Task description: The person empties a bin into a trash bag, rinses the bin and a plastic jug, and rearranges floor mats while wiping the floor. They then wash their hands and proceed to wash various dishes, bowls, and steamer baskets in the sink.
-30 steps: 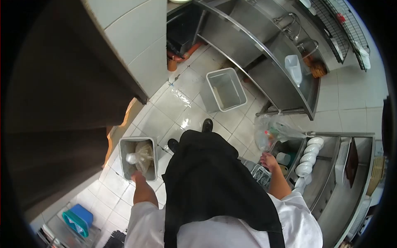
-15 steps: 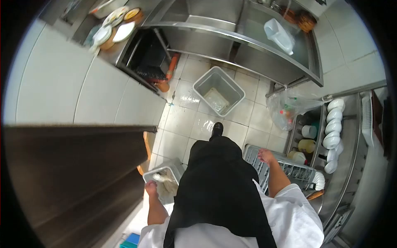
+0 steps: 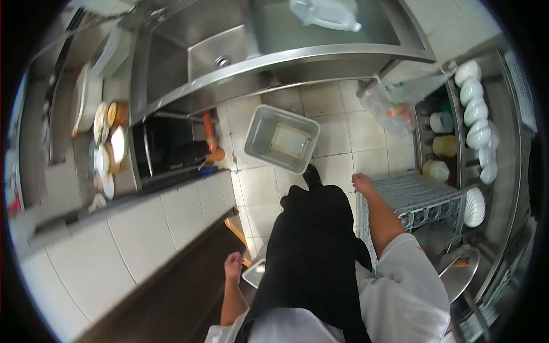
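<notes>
My left hand (image 3: 233, 266) hangs on the left, beside the dark panel and near a small bin (image 3: 253, 275), its fingers curled with nothing visible in them. On the right, my right hand (image 3: 361, 183) hangs beside the grey dish rack (image 3: 412, 191), fingers also curled and nothing seen in them. A grey plastic bin (image 3: 256, 146) stands on the tiled floor in front of my shoe (image 3: 312, 176), with some cloudy residue at its bottom.
The steel sink (image 3: 217, 48) spans the top, with a white plastic container (image 3: 326, 14) in its right basin. Used plates (image 3: 119, 144) lie on the left counter. Stacked white bowls (image 3: 476, 111), bottles (image 3: 444, 146) and a hanging plastic bag (image 3: 389, 106) are on the right. A pot lid (image 3: 460, 277) stands lower right.
The view has moved forward and turned left, so the sink and left counter appear nearer. The dish rack shows more fully, and the small bin is now mostly hidden behind my apron.
</notes>
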Available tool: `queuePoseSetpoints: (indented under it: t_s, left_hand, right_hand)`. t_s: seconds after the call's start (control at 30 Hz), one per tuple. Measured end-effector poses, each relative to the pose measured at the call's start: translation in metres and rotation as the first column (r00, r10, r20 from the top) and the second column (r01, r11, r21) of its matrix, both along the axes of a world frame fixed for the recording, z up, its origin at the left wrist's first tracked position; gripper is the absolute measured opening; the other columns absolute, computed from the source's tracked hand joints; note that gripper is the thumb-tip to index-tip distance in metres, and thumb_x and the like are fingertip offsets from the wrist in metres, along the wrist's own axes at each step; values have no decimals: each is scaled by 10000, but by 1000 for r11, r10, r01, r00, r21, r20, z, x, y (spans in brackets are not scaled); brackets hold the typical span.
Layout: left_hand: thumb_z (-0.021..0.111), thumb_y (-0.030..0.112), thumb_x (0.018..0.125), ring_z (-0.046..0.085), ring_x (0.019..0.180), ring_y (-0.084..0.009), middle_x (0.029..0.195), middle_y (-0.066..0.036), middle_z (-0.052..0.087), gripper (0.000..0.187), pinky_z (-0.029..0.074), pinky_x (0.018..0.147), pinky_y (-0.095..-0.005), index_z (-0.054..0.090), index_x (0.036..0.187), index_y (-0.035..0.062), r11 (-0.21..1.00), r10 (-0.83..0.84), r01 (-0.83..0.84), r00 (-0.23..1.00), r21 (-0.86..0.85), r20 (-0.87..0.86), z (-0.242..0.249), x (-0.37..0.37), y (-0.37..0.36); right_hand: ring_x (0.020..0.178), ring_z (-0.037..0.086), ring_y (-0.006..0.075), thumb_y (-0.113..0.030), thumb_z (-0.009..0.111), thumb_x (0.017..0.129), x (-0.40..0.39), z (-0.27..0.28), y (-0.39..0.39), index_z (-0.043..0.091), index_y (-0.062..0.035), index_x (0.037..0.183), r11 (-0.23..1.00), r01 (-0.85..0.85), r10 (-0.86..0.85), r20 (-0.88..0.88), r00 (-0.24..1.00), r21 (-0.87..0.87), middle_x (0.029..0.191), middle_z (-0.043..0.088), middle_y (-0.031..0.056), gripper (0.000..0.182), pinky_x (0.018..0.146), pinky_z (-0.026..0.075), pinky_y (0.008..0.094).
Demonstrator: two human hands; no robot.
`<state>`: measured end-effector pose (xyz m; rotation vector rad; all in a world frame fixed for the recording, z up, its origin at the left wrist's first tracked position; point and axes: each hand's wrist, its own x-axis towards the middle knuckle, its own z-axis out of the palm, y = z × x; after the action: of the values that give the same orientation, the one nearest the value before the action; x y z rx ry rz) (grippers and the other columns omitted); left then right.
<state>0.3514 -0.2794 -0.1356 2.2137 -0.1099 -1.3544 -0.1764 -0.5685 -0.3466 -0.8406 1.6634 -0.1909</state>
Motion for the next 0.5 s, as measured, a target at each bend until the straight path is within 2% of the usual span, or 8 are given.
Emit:
queuePoseSetpoints:
  t_s: [0.13, 0.17, 0.2, 0.23, 0.27, 0.37, 0.47, 0.5]
  left_hand:
    - [553, 191, 959, 535, 618, -78, 786, -10, 592, 109, 368, 512, -197, 576, 963, 84, 1000, -16, 13, 973, -18, -231, 16, 6, -15]
    - [594, 197, 933, 545, 620, -97, 796, -20, 594, 109, 386, 512, -198, 580, 968, 95, 1000, 24, -22, 956, 9, -291, 6, 20, 3]
    - [523, 242, 959, 562, 643, -119, 804, -30, 592, 151, 402, 504, -199, 582, 969, 103, 971, 224, -182, 916, 152, -332, 18, 20, 1]
    - [423, 275, 975, 576, 681, -138, 834, -34, 596, 236, 438, 543, -217, 583, 974, 101, 977, -100, 138, 970, 161, -223, 17, 32, 16]
    - [430, 276, 972, 578, 698, -146, 846, -42, 599, 235, 443, 558, -227, 582, 988, 97, 929, -258, 299, 945, 217, -200, 19, 44, 20]
    - [451, 276, 964, 585, 749, -172, 881, -66, 607, 240, 457, 604, -256, 582, 1028, 86, 826, -351, 434, 895, 359, -275, 22, 91, 29]
    - [473, 277, 955, 591, 800, -197, 917, -90, 615, 256, 472, 649, -285, 581, 1068, 74, 753, -399, 494, 868, 435, -296, 3, 165, 4]
    - [480, 278, 952, 593, 817, -205, 929, -98, 617, 264, 476, 664, -295, 581, 1081, 70, 734, -415, 513, 858, 446, -304, -9, 192, -11]
  right_hand:
    - [878, 623, 259, -328, 539, 854, 55, -56, -17, 658, -50, 1025, 968, -207, 173, -214, 961, -145, 942, 666, 127, 347, 765, 488, 368]
    - [964, 626, 311, -341, 536, 848, 72, -53, -29, 654, -54, 1060, 927, -329, 281, -249, 927, -180, 1024, 669, 159, 376, 840, 486, 389]
    - [1015, 603, 329, -350, 529, 848, 93, -40, -45, 658, -62, 1054, 947, -306, 281, -201, 938, -101, 1062, 656, 162, 377, 880, 470, 395]
    - [1066, 581, 348, -359, 522, 847, 113, -34, -56, 662, -70, 1047, 959, -283, 277, -153, 949, -20, 1100, 642, 164, 379, 920, 454, 401]
    - [1071, 581, 345, -356, 523, 849, 132, -61, -55, 655, -71, 1066, 971, -237, 230, -151, 962, -31, 1096, 643, 172, 382, 926, 453, 402]
    - [1081, 580, 361, -352, 565, 817, 197, -114, -51, 601, -93, 1168, 999, 10, -19, -279, 960, -34, 1084, 637, 209, 438, 919, 458, 424]
    - [1069, 585, 386, -343, 616, 773, 232, -140, -61, 539, -107, 1245, 966, 170, -143, -146, 979, 195, 1077, 632, 234, 534, 881, 473, 446]
    - [1059, 588, 391, -333, 623, 764, 238, -144, -64, 545, -103, 1232, 982, 167, -155, -124, 980, 90, 1079, 633, 232, 527, 868, 477, 447]
